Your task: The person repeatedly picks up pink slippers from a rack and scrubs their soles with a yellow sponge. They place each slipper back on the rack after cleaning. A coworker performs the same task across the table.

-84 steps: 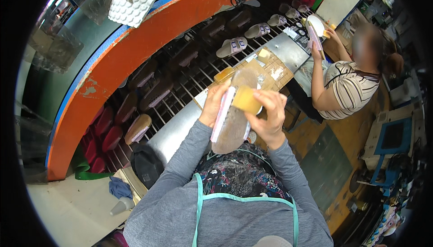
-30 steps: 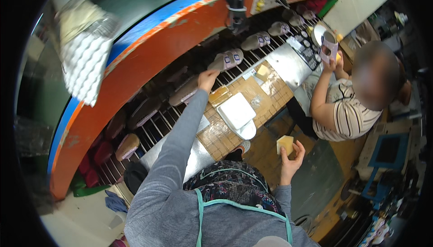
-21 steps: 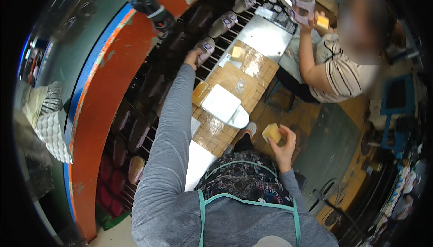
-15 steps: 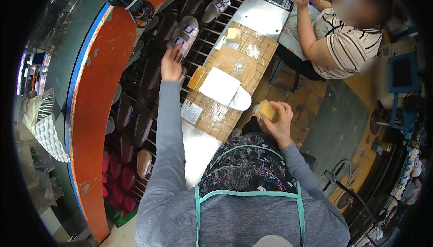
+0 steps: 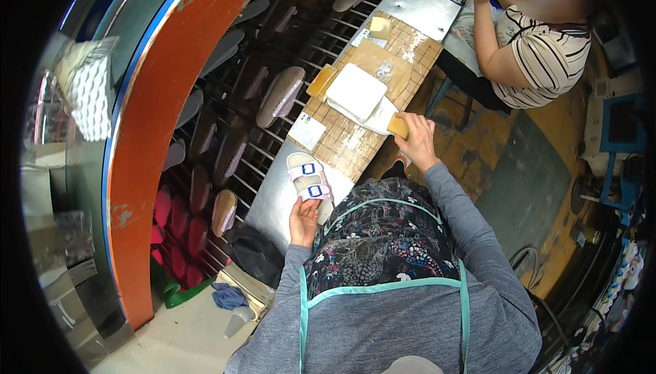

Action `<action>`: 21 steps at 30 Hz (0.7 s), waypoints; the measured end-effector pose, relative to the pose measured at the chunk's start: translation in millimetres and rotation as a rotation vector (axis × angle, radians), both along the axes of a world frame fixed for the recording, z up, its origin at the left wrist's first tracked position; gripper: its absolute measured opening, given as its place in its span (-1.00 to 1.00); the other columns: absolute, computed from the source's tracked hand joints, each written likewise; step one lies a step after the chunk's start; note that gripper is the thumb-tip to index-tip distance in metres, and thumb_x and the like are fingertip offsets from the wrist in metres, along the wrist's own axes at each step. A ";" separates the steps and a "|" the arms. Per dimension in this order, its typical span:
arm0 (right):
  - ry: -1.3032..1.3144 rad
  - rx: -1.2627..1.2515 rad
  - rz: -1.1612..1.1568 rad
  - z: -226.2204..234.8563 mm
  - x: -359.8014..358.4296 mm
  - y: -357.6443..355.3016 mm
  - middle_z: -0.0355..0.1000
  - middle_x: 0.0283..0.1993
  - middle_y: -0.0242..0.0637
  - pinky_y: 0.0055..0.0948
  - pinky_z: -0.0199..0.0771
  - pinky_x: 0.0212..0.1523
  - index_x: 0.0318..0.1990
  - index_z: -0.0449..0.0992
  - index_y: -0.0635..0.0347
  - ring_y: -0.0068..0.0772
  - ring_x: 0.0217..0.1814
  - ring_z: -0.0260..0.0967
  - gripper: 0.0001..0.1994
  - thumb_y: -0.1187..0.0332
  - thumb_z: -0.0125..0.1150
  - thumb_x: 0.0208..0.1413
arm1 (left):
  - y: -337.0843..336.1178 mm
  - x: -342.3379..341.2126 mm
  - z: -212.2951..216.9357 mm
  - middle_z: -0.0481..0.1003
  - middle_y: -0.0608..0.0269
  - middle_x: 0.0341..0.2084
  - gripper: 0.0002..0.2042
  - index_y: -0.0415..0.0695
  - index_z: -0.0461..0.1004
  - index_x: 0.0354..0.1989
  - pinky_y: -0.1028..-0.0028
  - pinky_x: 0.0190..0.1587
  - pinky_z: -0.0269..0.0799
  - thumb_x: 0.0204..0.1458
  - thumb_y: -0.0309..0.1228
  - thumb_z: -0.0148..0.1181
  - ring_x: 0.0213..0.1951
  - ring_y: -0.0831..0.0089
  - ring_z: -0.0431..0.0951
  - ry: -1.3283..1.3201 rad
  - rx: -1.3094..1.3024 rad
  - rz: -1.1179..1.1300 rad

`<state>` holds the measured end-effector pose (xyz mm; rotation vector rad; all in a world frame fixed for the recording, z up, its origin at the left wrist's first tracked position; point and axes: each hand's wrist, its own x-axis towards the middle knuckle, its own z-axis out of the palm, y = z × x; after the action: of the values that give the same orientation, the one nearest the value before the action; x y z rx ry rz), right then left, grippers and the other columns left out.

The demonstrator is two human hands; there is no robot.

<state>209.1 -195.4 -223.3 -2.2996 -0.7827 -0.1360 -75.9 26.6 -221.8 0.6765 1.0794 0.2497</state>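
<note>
My left hand (image 5: 304, 222) is closed on the heel end of a pale pink sandal (image 5: 298, 162) with two blue-buckled straps, held above the near metal end of the work table. In my right hand (image 5: 419, 143) is a yellow sponge (image 5: 398, 126), pinched between thumb and fingers at the table's right edge. The sponge is against or just over the edge of a white rounded pad or dish (image 5: 374, 122); contact is hard to tell. A white rectangular container (image 5: 355, 91) partly covers that pad.
Brown paper-like covering (image 5: 335, 140) lies on the table, with a yellow block (image 5: 321, 81) beside the container. Left of it runs a rack of metal bars carrying several sandals (image 5: 281, 98), bounded by an orange panel (image 5: 147, 148). Across the table, a co-worker (image 5: 529, 59) holds another sandal and sponge.
My left hand has come back from the rack toward me and now holds the sandal taken from there. My right hand has moved up to the white pad with the sponge.
</note>
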 end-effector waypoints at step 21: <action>1.184 1.234 0.167 96.6 -75.7 -40.5 0.41 0.09 -0.19 -0.25 0.37 0.20 0.15 0.29 0.12 -0.25 0.17 0.36 -0.48 0.46 0.34 0.02 | 19.0 65.6 -30.9 0.31 -0.14 0.21 -0.37 -0.26 0.16 0.32 0.17 0.19 0.31 0.29 0.02 -0.16 0.16 0.11 0.40 0.077 0.750 -0.513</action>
<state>133.4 -236.0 -126.7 -0.8271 -0.1107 0.6058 -10.3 45.7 -252.7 1.6153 0.8321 0.1789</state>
